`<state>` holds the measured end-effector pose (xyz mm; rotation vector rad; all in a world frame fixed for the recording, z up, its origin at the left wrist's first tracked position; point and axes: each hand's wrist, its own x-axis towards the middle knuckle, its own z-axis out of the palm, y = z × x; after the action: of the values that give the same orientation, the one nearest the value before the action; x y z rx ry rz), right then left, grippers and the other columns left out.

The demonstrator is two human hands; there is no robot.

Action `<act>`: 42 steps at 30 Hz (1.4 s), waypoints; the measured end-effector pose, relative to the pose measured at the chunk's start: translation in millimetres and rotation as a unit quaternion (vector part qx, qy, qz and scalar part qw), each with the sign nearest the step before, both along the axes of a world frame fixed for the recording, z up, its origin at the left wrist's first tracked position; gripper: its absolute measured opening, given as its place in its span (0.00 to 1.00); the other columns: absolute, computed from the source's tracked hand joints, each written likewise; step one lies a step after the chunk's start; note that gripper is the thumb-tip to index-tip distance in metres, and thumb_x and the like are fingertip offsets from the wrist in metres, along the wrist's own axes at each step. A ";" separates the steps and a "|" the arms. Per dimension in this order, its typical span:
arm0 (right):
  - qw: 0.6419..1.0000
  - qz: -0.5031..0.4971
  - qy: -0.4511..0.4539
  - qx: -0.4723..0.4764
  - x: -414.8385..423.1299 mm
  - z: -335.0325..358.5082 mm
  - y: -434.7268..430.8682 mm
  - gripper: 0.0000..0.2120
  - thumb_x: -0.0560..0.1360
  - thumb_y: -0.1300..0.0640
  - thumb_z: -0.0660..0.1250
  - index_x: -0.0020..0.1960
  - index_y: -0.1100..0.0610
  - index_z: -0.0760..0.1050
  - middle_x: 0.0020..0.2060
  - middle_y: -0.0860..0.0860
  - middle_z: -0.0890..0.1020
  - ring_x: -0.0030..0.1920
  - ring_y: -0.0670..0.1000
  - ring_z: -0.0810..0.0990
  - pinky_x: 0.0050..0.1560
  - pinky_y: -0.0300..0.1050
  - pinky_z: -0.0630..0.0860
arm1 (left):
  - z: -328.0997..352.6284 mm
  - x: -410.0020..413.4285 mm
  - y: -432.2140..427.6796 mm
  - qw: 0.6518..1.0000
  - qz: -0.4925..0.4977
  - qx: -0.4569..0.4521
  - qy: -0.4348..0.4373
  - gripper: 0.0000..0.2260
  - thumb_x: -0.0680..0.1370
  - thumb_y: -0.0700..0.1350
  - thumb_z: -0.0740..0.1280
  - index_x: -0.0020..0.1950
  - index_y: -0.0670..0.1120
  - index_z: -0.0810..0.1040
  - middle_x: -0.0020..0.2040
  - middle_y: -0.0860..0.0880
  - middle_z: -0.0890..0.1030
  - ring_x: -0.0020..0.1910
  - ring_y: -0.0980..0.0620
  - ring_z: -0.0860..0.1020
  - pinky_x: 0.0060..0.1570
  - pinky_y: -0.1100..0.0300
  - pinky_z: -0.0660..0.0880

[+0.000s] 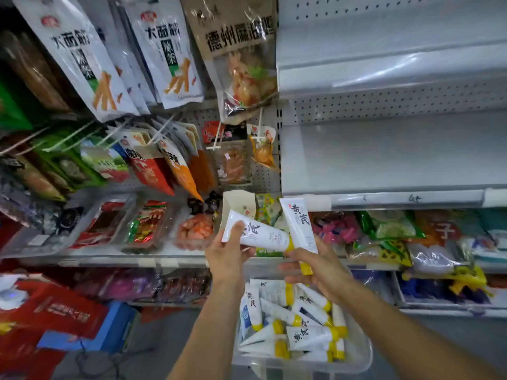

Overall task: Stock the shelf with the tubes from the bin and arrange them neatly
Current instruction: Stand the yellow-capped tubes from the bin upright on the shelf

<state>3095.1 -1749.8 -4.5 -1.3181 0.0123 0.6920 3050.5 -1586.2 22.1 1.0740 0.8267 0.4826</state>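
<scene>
bin: clear, nearest, holds a loose pile of white yellow-capped tubes
left hand: above bin, fingers curled round left tube, which lies sideways, cap right
right hand: grips right tube, upright, cap down
shelf: white, upper right, beyond both hands

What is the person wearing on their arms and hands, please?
Nothing visible: the left hand and right hand are ungloved, without rings showing, and both forearms are bare to the frame edge, with no sleeves, watch or bracelet.
</scene>
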 end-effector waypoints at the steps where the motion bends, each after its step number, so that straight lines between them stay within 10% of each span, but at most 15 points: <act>1: 1.000 -0.003 -0.006 0.009 -3.6 7.0 3.7 0.18 0.73 0.67 0.69 0.60 0.54 0.72 0.49 0.61 0.82 0.44 0.60 0.85 0.37 0.52 0.82 | 7.0 -1.2 -2.2 1.000 0.001 -0.023 -0.014 0.08 0.76 0.44 0.71 0.51 0.41 0.80 0.44 0.43 0.83 0.40 0.48 0.81 0.32 0.59 0.80; 12: 0.989 -0.037 -0.137 -0.045 2.7 94.3 20.6 0.07 0.78 0.55 0.64 0.50 0.59 0.74 0.29 0.56 0.73 0.23 0.51 0.69 0.24 0.37 0.65 | 86.3 3.7 15.2 0.977 -0.184 0.091 -0.052 0.09 0.80 0.44 0.66 0.58 0.43 0.77 0.55 0.43 0.83 0.53 0.44 0.82 0.38 0.54 0.82; 19: 0.956 -0.024 -0.290 -0.027 41.6 189.9 15.3 0.08 0.76 0.56 0.64 0.54 0.52 0.75 0.44 0.48 0.81 0.37 0.39 0.79 0.34 0.32 0.74 | 173.5 25.9 17.1 0.952 -0.206 0.201 -0.102 0.06 0.79 0.46 0.66 0.51 0.44 0.79 0.40 0.47 0.86 0.36 0.48 0.85 0.36 0.50 0.83; 26: 0.897 -0.057 -0.438 -0.028 123.2 292.3 14.7 0.12 0.75 0.61 0.69 0.59 0.58 0.74 0.51 0.50 0.83 0.48 0.47 0.83 0.47 0.40 0.80 | 244.8 83.6 12.0 0.926 -0.209 0.274 -0.154 0.03 0.80 0.45 0.66 0.47 0.48 0.78 0.43 0.49 0.84 0.38 0.54 0.84 0.37 0.53 0.82; 42: 0.854 -0.048 -0.459 -0.239 314.0 303.8 54.3 0.28 0.70 0.61 0.74 0.67 0.61 0.68 0.63 0.57 0.77 0.60 0.56 0.77 0.62 0.51 0.74 | 267.1 161.9 4.3 0.939 -0.211 0.235 -0.134 0.05 0.79 0.46 0.66 0.48 0.44 0.78 0.38 0.48 0.84 0.32 0.53 0.84 0.33 0.53 0.82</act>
<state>3409.2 -1695.5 299.3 -2.0104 -0.5529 -0.1044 3212.4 -1581.9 289.1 1.5418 0.2223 0.4564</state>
